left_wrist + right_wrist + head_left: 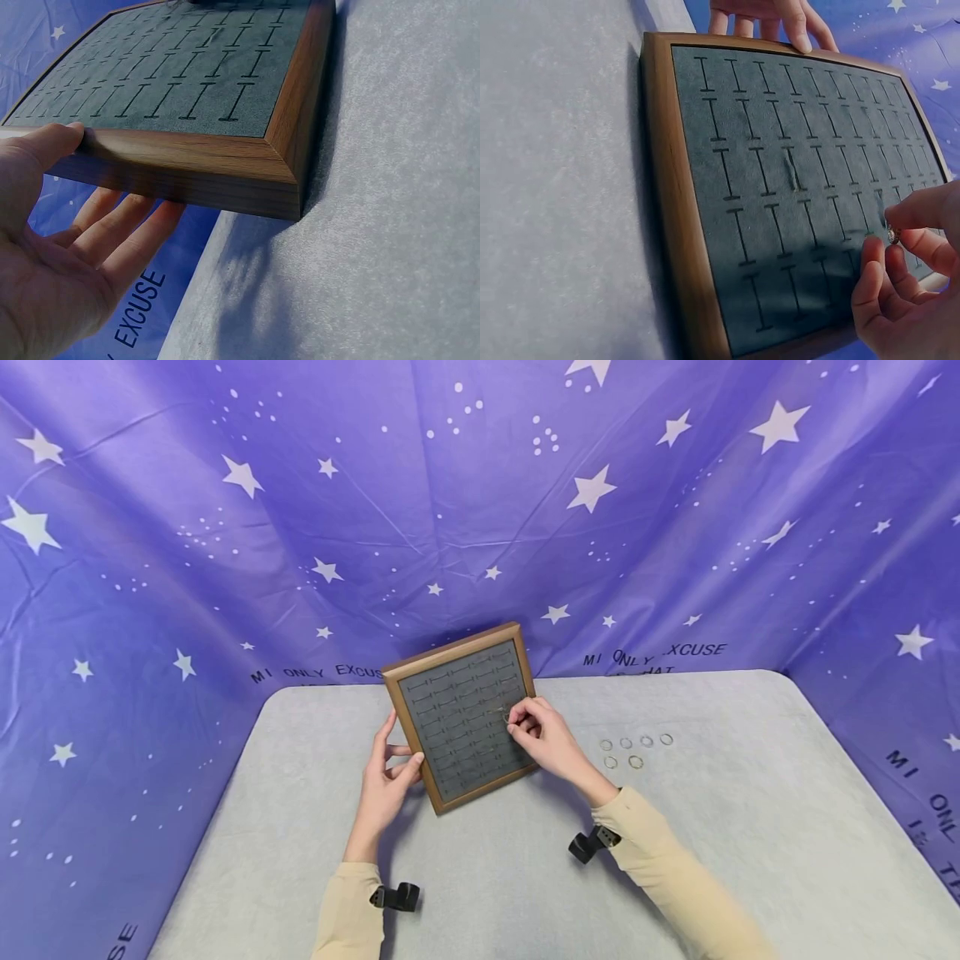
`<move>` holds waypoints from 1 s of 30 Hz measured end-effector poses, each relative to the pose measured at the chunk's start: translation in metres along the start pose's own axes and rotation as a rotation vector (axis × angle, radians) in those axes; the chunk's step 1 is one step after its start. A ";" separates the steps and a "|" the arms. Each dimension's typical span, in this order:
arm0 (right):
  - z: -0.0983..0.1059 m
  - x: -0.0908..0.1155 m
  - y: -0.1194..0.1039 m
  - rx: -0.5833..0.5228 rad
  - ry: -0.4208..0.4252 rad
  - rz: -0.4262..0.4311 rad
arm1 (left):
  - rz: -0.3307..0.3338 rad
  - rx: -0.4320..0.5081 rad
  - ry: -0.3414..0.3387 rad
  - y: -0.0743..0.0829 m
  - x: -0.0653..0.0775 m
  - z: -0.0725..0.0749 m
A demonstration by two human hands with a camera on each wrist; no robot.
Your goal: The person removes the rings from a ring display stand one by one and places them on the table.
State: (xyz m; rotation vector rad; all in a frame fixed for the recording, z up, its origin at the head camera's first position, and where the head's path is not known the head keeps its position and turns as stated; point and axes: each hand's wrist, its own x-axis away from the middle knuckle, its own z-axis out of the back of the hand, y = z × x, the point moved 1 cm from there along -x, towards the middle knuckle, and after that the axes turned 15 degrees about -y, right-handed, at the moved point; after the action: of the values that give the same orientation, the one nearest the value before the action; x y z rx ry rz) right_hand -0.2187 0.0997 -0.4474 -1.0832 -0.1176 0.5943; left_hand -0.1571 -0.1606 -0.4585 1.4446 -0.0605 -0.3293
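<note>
A wooden-framed ring display tray with a dark grey slotted insert is propped at a tilt above the table. My left hand grips its left side; in the left wrist view the thumb lies on the wooden rim and the other fingers are underneath. Over the insert's right part, my right hand pinches a small gold-coloured ring between thumb and fingertips, close to the slots. A slot nearer the middle looks spread, with a faint glint; whether a ring sits there I cannot tell.
Several thin rings lie in two rows on the grey table, to the right of my right hand. Behind stands a purple star-printed cloth, close to the tray's top edge. Both wrists carry a small black camera.
</note>
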 end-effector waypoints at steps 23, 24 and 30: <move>0.015 0.046 -0.011 -0.079 0.041 -0.168 | 0.010 0.000 0.000 0.001 0.001 -0.002; 0.016 0.048 -0.009 -0.081 0.042 -0.170 | 0.010 0.001 0.001 0.002 0.001 -0.002; 0.019 0.056 0.000 -0.098 0.039 -0.172 | 0.013 -0.001 0.002 0.001 0.001 -0.002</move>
State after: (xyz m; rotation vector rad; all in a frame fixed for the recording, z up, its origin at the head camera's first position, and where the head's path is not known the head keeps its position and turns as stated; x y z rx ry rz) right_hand -0.1785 0.1433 -0.4492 -1.1662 -0.2059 0.4158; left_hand -0.1556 -0.1591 -0.4577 1.4427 -0.0686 -0.3170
